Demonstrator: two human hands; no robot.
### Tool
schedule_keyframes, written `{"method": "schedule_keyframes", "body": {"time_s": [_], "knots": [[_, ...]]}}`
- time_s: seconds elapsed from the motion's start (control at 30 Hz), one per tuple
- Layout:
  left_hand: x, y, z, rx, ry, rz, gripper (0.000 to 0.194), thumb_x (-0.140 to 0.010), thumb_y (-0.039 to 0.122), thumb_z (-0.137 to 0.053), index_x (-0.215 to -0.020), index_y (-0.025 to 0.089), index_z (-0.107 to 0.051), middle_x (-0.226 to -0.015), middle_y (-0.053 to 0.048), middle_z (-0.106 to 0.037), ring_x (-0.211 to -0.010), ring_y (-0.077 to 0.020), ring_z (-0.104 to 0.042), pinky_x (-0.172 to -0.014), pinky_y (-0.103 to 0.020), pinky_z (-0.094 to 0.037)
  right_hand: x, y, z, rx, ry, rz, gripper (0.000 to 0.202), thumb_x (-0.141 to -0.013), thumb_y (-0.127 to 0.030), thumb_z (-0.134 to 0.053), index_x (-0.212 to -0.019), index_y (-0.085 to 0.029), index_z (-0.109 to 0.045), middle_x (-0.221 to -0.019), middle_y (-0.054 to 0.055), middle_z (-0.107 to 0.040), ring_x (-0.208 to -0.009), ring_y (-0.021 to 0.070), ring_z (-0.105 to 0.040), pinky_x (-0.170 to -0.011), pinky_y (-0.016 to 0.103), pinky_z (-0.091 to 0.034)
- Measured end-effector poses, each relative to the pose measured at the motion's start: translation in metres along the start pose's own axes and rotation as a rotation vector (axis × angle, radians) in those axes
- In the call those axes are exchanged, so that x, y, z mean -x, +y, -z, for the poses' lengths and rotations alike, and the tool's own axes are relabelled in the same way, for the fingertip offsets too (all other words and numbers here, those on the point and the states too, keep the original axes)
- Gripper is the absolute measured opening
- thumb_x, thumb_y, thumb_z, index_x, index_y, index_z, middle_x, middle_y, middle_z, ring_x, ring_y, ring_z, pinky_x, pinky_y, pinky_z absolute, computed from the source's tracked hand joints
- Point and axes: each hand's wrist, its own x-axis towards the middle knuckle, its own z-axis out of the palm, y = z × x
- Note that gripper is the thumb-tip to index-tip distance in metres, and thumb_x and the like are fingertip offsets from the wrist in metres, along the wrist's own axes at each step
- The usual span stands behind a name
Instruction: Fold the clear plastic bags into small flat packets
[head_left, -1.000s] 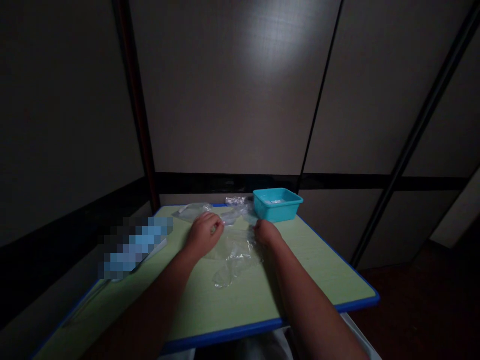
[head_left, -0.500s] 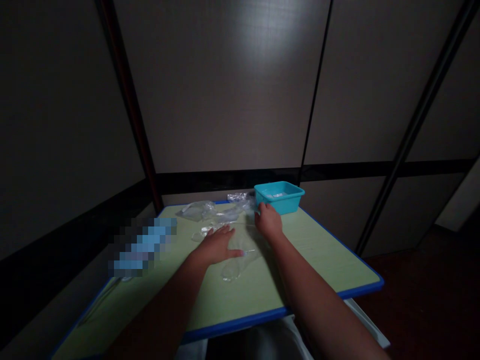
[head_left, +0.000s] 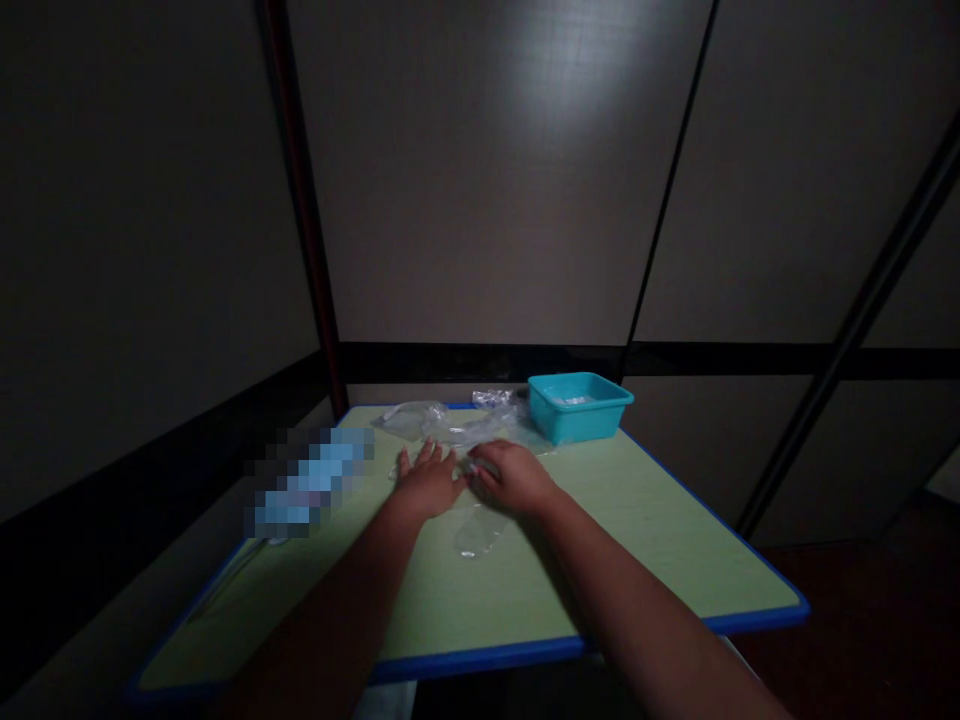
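A thin, clear plastic piece (head_left: 478, 535) lies on the table with a rounded end toward me; whether it is a bag or a glove I cannot tell. My left hand (head_left: 429, 487) rests flat over its left part, fingers spread. Beside it, close to the left thumb, my right hand (head_left: 517, 478) has its fingers curled together on a bunched bit of the plastic. Both hands cover much of the piece. Just beyond them lies more crumpled clear plastic (head_left: 412, 417), reaching toward the blue basket (head_left: 581, 418).
The light green table (head_left: 637, 540) has a blue edge and stands against dark panelled walls. At its left side is a blurred-out bluish object (head_left: 311, 485), with a pale cable running from it toward the front. The basket at the back right has something clear inside.
My right hand has moved from near the basket back toward me and left, next to my left hand, folding the plastic over. My left hand stays spread on it. The view has shifted slightly.
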Motion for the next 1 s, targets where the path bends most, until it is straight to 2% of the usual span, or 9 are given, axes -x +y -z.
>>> {"method": "schedule_keyframes", "body": {"time_s": [0.13,0.27,0.47,0.57,0.67,0.77,0.83,0.93,1.0], "knots": [[0.0,-0.004,0.002,0.014,-0.037,0.044,0.076,-0.076,0.061,-0.033,-0.137,0.015,-0.027,-0.145,-0.016,-0.015,-0.134,-0.0303,-0.003,-0.099,-0.062,-0.004,0.001,0.003,-0.013,-0.128,-0.18,0.006,0.037,-0.084,-0.037,-0.044,-0.113,-0.018,-0.057,-0.115,0.008,-0.059,-0.107,0.0189,-0.052,-0.09,0.028,-0.037],[0.002,-0.003,0.009,0.105,-0.048,0.028,0.079,-0.073,0.06,-0.041,-0.135,0.012,-0.031,-0.144,-0.018,-0.015,-0.133,-0.0335,-0.009,-0.099,-0.062,-0.012,0.004,0.012,-0.018,-0.067,-0.269,-0.162,0.06,-0.083,-0.05,-0.039,-0.133,-0.016,-0.037,-0.139,0.011,-0.035,-0.129,0.0221,-0.028,-0.103,0.038,-0.022],[0.009,0.015,0.017,0.184,0.024,-0.219,0.049,-0.085,0.035,-0.033,-0.132,0.022,-0.037,-0.142,-0.002,-0.032,-0.131,-0.0139,-0.025,-0.106,-0.028,-0.021,0.006,0.007,-0.003,-0.08,-0.538,-0.271,0.078,-0.08,-0.061,-0.036,-0.141,-0.022,-0.009,-0.147,0.008,-0.004,-0.135,0.0236,-0.001,-0.102,0.057,-0.002],[0.01,0.019,0.016,0.166,0.083,-0.216,0.051,-0.086,0.042,-0.029,-0.129,0.018,-0.042,-0.142,-0.007,-0.03,-0.133,-0.0193,-0.02,-0.106,-0.038,-0.019,0.007,0.004,0.008,-0.135,-0.654,-0.207,0.088,-0.073,-0.063,-0.046,-0.141,-0.023,-0.007,-0.147,0.009,0.0,-0.134,0.0273,0.001,-0.1,0.06,-0.002],[0.008,0.011,0.012,0.073,0.147,0.013,0.062,-0.082,0.048,-0.034,-0.129,0.008,-0.041,-0.142,-0.018,-0.024,-0.133,-0.0304,-0.014,-0.102,-0.053,-0.017,0.009,0.006,0.017,-0.162,-0.746,-0.135,0.098,-0.066,-0.063,-0.055,-0.14,-0.024,-0.006,-0.147,0.008,0.002,-0.134,0.0293,0.0,-0.101,0.059,-0.003],[0.003,-0.004,0.008,-0.027,0.19,0.27,0.071,-0.077,0.054,-0.041,-0.132,0.009,-0.037,-0.143,-0.022,-0.021,-0.132,-0.037,-0.009,-0.099,-0.061,-0.011,0.011,0.01,0.021,-0.165,-0.747,-0.129,0.095,-0.065,-0.062,-0.057,-0.14,-0.025,-0.012,-0.147,0.008,-0.005,-0.134,0.028,-0.007,-0.104,0.053,-0.002],[0.001,-0.011,0.008,-0.053,0.23,0.347,0.074,-0.074,0.055,-0.045,-0.133,0.01,-0.035,-0.143,-0.022,-0.019,-0.132,-0.0392,-0.005,-0.098,-0.063,-0.007,0.011,0.011,0.02,-0.176,-0.655,-0.163,0.083,-0.07,-0.061,-0.052,-0.139,-0.026,-0.021,-0.146,0.007,-0.013,-0.133,0.0262,-0.012,-0.106,0.05,-0.002],[0.0,-0.01,0.015,0.003,0.335,0.295,0.07,-0.075,0.05,-0.048,-0.134,0.014,-0.034,-0.145,-0.019,-0.016,-0.133,-0.0369,-0.003,-0.099,-0.061,-0.008,0.01,0.011,0.017,-0.187,-0.486,-0.21,0.068,-0.079,-0.059,-0.042,-0.137,-0.026,-0.029,-0.145,0.005,-0.019,-0.133,0.0251,-0.014,-0.106,0.051,-0.003],[0.003,-0.001,0.023,0.138,0.401,0.117,0.059,-0.08,0.043,-0.045,-0.131,0.015,-0.038,-0.144,-0.015,-0.022,-0.133,-0.0314,-0.014,-0.104,-0.052,-0.016,0.01,0.011,0.014,-0.176,-0.472,-0.211,0.066,-0.081,-0.058,-0.038,-0.137,-0.025,-0.028,-0.146,0.005,-0.016,-0.134,0.0257,-0.011,-0.104,0.055,-0.005]]}}
